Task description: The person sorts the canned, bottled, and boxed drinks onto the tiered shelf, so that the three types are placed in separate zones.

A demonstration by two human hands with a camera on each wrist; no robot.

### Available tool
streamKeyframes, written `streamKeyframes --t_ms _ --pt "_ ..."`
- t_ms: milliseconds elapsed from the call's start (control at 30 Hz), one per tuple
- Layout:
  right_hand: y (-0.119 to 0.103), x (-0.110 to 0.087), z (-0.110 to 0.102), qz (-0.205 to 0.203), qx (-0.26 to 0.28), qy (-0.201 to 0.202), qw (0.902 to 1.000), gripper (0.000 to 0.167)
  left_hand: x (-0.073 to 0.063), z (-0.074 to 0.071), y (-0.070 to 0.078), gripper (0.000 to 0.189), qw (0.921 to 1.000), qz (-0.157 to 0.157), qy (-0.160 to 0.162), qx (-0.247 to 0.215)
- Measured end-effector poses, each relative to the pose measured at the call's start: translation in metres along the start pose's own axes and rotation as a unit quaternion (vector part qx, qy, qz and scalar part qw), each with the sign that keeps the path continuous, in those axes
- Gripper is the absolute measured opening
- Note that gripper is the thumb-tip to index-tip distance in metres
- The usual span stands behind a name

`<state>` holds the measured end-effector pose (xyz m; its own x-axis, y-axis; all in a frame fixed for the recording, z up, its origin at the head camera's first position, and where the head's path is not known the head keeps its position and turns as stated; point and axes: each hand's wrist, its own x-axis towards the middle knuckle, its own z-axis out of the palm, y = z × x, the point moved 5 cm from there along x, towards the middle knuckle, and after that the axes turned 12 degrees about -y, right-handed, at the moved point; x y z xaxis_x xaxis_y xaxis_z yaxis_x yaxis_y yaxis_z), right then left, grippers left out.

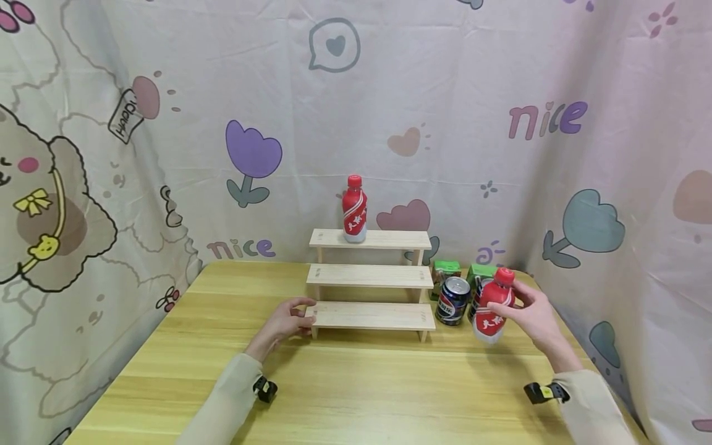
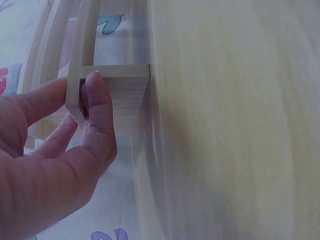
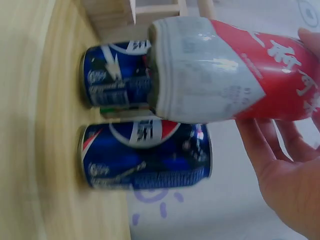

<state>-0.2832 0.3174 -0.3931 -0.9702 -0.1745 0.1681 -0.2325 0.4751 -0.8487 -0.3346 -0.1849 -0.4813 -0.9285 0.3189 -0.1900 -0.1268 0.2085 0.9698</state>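
My right hand grips a red and white plastic bottle with a red cap, held slightly tilted in front of the cans. In the right wrist view the bottle's base is off the tabletop. My left hand pinches the left end of the bottom step of a three-tier wooden stand; in the left wrist view thumb and fingers are around the board's end. A matching red bottle stands upright on the top step, toward its left side.
Right of the stand is a dark blue can, with a second blue can beside it, partly hidden by the held bottle in the head view. Green boxes stand behind them. A patterned curtain hangs behind the wooden table.
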Motion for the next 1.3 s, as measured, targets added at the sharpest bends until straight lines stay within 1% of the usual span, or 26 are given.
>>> streamKeyframes --t_ms 100,233,333,433,533,633,700,833,1067,1300 --pt "-0.008 0.005 0.004 -0.014 0.022 0.005 0.9996 0.067 0.0 0.001 0.001 0.046 1.0 0.0 0.0 0.001" --pt "-0.018 0.013 0.01 -0.01 0.046 0.007 0.9989 0.071 -0.001 0.003 0.002 0.045 1.0 0.003 0.0 0.006" --pt "-0.024 0.02 0.014 -0.012 0.043 0.009 0.999 0.072 0.0 0.003 0.002 0.045 0.9999 0.003 0.003 0.011" --pt "-0.031 0.027 0.018 -0.026 0.03 0.013 0.9991 0.069 0.001 0.002 0.001 0.045 0.9999 0.003 0.004 0.013" --pt "-0.039 0.034 0.021 -0.043 0.03 0.013 0.9985 0.069 0.002 0.002 0.002 0.046 0.9999 0.006 0.002 0.011" --pt "-0.045 0.042 0.026 -0.062 0.043 0.006 0.9971 0.067 0.003 0.002 0.002 0.046 0.9999 0.007 0.004 0.008" --pt "-0.049 0.047 0.03 -0.068 0.043 0.003 0.9968 0.066 0.002 0.002 0.002 0.046 0.9999 0.006 0.006 0.006" --pt "-0.056 0.053 0.036 -0.061 0.045 0.002 0.9971 0.068 0.003 0.003 0.002 0.046 0.9999 0.007 0.004 0.011" --pt "-0.072 0.069 0.046 -0.039 0.056 -0.014 0.9975 0.08 0.003 0.002 0.0 0.048 0.9999 0.0 0.013 0.008" --pt "-0.087 0.083 0.059 -0.041 0.08 -0.025 0.9956 0.082 0.0 0.0 0.0 0.048 1.0 0.001 0.009 0.002"
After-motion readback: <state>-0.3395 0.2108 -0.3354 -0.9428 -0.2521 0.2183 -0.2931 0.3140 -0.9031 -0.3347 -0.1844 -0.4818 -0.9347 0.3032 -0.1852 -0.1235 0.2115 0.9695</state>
